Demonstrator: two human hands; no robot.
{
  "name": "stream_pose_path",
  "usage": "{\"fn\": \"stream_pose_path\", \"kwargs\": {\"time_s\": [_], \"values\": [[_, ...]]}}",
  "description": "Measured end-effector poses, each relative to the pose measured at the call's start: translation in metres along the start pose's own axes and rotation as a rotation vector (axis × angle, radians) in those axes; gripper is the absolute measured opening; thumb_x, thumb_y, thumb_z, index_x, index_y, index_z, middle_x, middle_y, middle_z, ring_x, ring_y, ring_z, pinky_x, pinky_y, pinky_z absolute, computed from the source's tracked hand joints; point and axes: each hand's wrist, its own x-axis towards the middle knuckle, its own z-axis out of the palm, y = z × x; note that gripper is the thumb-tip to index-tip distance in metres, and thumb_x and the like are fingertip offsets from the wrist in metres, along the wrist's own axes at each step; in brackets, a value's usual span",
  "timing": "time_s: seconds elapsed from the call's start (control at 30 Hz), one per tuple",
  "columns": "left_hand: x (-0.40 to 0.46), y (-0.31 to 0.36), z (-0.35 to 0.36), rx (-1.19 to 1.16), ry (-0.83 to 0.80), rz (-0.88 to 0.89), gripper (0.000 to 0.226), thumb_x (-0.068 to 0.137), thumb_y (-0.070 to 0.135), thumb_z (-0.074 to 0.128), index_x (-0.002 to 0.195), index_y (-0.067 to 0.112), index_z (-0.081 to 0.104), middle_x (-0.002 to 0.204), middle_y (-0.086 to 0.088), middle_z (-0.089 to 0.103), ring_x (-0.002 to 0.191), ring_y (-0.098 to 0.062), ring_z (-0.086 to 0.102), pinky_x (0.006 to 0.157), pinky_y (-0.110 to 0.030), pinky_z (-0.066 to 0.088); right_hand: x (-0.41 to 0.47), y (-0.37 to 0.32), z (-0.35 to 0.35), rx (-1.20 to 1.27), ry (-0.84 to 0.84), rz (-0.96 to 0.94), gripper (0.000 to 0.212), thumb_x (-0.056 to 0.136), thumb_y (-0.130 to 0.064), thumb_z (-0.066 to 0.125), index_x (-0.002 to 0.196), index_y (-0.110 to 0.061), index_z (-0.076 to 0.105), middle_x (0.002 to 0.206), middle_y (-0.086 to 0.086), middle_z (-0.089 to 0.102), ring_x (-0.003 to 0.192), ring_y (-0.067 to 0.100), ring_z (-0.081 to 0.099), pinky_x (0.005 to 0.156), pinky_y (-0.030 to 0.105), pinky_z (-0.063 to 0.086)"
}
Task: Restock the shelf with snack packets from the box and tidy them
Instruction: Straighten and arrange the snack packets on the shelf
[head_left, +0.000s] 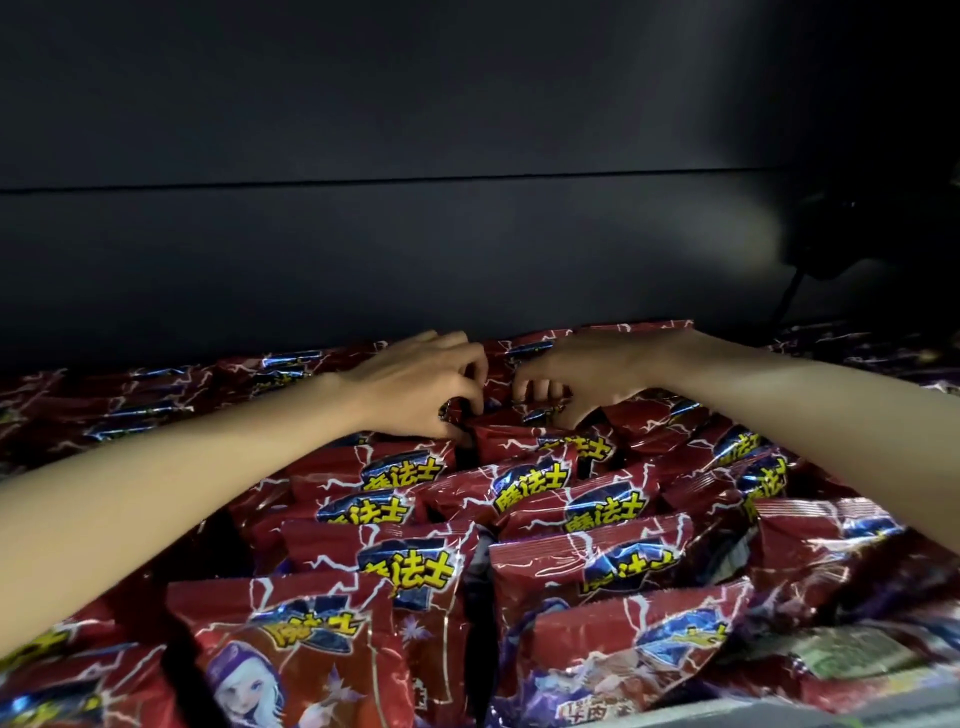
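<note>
Several red snack packets (405, 561) with blue and yellow lettering stand in rows across the shelf, filling the lower half of the head view. My left hand (415, 384) reaches deep into the shelf and its curled fingers pinch the top edge of a red packet (511, 436) in a back row. My right hand (592, 376) is right beside it, fingers curled down onto the top of the neighbouring back-row packets (545, 413). The two hands almost touch. The box is not in view.
The dark back wall of the shelf (415, 249) rises just behind the hands. A dark fixture with a cable (810, 249) hangs at the right. More packets lie flat at the far left (104, 410). The shelf's grey front edge (779, 714) shows at bottom right.
</note>
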Motion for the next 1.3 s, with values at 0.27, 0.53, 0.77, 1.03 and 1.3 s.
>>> {"fn": "stream_pose_path", "kwargs": {"time_s": [0.27,0.53,0.77,1.03,1.3], "values": [[0.000,0.000,0.001,-0.085,0.005,-0.110,0.036,0.078,0.059,0.061,0.104,0.035,0.064,0.122,0.014,0.047,0.112,-0.004,0.036,0.086,-0.019,0.024,-0.003,-0.011,-0.008,-0.090,-0.089,-0.002,0.056,0.086,-0.022,0.067,0.137,-0.021,0.046,0.071,-0.019,0.039,0.052,-0.002,0.031,0.047,0.018,0.024],[-0.012,-0.007,-0.005,-0.169,0.068,-0.277,0.062,0.079,0.062,0.059,0.134,0.037,0.042,0.130,0.015,0.044,0.117,-0.001,0.037,0.085,-0.021,0.032,-0.010,-0.014,-0.008,-0.282,0.250,0.063,0.055,0.087,-0.046,0.061,0.134,-0.022,0.045,0.103,0.003,0.064,0.094,0.022,0.062,0.067,0.027,0.035],[0.006,0.006,0.004,-0.196,0.144,-0.218,0.036,0.082,0.058,0.058,0.105,0.030,0.059,0.104,0.016,0.052,0.097,-0.002,0.048,0.076,-0.023,0.037,-0.007,-0.017,0.003,-0.267,0.294,0.082,0.048,0.084,-0.041,0.067,0.124,-0.020,0.050,0.111,0.001,0.063,0.099,0.020,0.060,0.070,0.029,0.040],[0.018,0.011,0.008,-0.084,0.123,-0.281,0.026,0.084,0.048,0.063,0.088,0.031,0.044,0.090,0.017,0.046,0.095,-0.008,0.049,0.068,-0.025,0.030,-0.014,0.004,-0.011,0.207,0.250,0.159,0.011,0.079,-0.024,0.075,0.088,-0.021,0.070,0.077,-0.016,0.062,0.067,-0.003,0.055,0.072,0.024,0.044],[0.019,0.014,0.006,0.036,0.188,-0.082,0.044,0.072,0.032,0.078,0.111,0.025,0.058,0.111,0.003,0.053,0.103,-0.016,0.050,0.079,-0.026,0.040,-0.014,-0.008,0.007,-0.242,0.436,0.179,0.020,0.095,-0.025,0.049,0.111,-0.018,0.060,0.115,0.001,0.060,0.103,0.027,0.061,0.076,0.035,0.046]]}}
